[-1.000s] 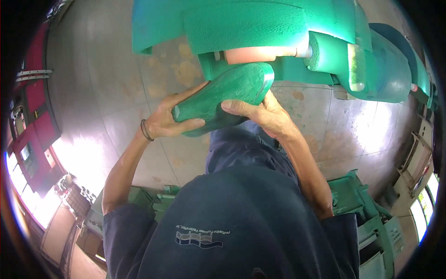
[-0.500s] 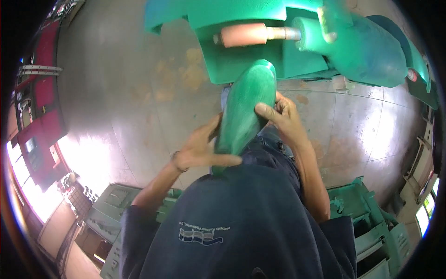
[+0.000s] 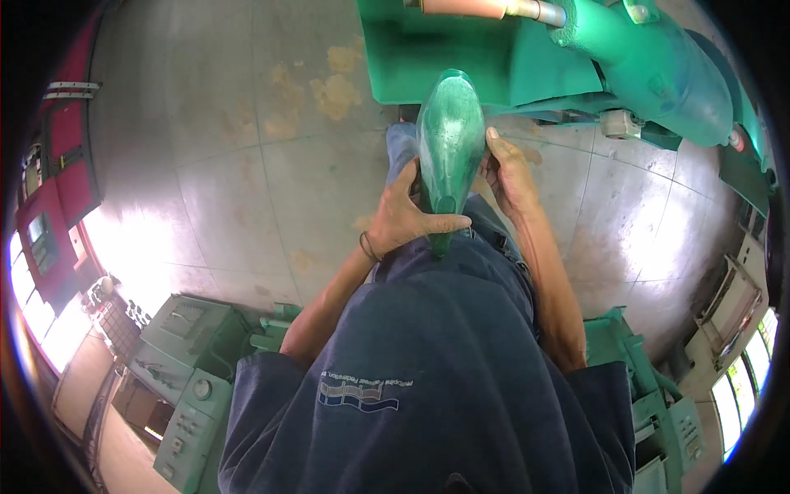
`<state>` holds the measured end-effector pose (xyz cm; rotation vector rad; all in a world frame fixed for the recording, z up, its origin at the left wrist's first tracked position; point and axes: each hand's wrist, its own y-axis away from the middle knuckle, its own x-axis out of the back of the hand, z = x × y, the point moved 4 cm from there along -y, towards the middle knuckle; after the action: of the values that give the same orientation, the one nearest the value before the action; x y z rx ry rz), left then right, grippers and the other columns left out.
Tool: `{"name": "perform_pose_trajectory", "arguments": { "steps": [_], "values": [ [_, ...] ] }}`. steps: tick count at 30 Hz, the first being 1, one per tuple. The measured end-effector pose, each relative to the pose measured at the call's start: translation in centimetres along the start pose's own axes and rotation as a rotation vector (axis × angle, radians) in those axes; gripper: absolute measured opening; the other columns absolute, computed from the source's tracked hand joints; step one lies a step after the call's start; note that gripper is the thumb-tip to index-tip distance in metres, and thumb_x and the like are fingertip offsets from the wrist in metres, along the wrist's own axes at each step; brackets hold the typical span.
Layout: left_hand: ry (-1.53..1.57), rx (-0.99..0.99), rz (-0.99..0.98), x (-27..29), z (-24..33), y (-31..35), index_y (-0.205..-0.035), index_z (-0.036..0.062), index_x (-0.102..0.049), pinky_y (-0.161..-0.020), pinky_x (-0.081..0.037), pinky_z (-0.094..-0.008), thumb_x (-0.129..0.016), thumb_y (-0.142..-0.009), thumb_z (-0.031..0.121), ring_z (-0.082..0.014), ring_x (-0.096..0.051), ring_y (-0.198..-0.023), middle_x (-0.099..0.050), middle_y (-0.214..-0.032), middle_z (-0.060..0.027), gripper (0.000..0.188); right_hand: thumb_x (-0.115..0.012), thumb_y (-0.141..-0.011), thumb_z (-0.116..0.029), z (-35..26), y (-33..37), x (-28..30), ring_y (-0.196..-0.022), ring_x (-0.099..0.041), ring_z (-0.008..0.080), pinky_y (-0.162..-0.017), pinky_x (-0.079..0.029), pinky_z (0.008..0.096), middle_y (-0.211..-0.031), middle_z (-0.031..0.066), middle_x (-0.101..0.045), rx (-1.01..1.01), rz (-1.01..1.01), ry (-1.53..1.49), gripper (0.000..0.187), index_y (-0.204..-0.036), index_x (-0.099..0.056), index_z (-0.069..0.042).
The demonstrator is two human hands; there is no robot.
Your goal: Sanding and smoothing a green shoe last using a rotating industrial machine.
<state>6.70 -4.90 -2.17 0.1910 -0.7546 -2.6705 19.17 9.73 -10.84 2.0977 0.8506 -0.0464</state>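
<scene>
A glossy green shoe last (image 3: 453, 132) is held out in front of my body, its broad toe end pointing away and its narrower heel end toward me. My left hand (image 3: 407, 210) grips it near the heel, thumb laid across the top and fingers against the left side, partly hidden. At its right edge, my right hand (image 3: 512, 177) has the thumb raised off the surface. The right fingers are curled beside the last, their tips partly hidden behind it.
Ahead stands a green machine (image 3: 658, 74) with an orange roller (image 3: 465, 6) on its shaft and a green tray (image 3: 436, 49) below. Green control cabinets (image 3: 189, 346) are behind me at left, more green machinery (image 3: 617, 346) at right. Red panels (image 3: 66, 181) line the far left.
The last has turned from a slant to nearly upright, showing another face. My left thumb has closed over its heel end; my right thumb has lifted off. The view has shifted, placing the machine higher.
</scene>
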Motion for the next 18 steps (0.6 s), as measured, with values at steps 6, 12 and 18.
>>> {"name": "perform_pose_trajectory", "arguments": {
  "steps": [6, 12, 18],
  "values": [
    [0.017, -0.030, 0.012, 0.4, 0.3, -0.1, -0.139, -0.0064, -0.042, -0.101, -0.047, -0.0352, -0.095, -0.062, 0.032, -0.0233, -0.058, -0.118, -0.058, -0.127, -0.0156, 0.101, -0.048, -0.103, -0.047, -2.3, 1.3, -2.4, -0.085, -0.060, 0.0113, -0.078, -0.046, 0.0282, -0.096, 0.0048, -0.068, 0.038, -0.047, -0.064, 0.048, -0.107, -0.066, -0.003],
    [0.047, -0.200, 0.089, -0.9, 0.1, -0.1, -0.144, -0.0074, -0.038, -0.106, -0.043, -0.0359, -0.088, -0.073, 0.025, -0.0234, -0.054, -0.124, -0.056, -0.133, -0.0168, 0.092, -0.067, -0.090, -0.048, 0.1, 5.0, -2.4, -0.141, -0.036, 0.0298, -0.116, -0.027, 0.0410, -0.151, 0.0178, -0.037, 0.117, -0.046, 0.229, 0.090, -0.153, -0.024, 0.002],
    [0.415, -0.081, -0.023, 2.3, -2.0, -2.7, -0.144, -0.0052, -0.041, -0.105, -0.043, -0.0366, -0.058, -0.099, 0.016, -0.0194, -0.053, -0.126, -0.056, -0.135, -0.0100, 0.052, -0.076, -0.075, -0.022, -3.5, 9.6, -1.5, -0.140, -0.035, 0.0305, -0.116, -0.028, 0.0415, -0.151, 0.0204, -0.036, -0.065, -0.202, -0.001, 0.102, -0.156, -0.018, -0.001]
  ]
}}
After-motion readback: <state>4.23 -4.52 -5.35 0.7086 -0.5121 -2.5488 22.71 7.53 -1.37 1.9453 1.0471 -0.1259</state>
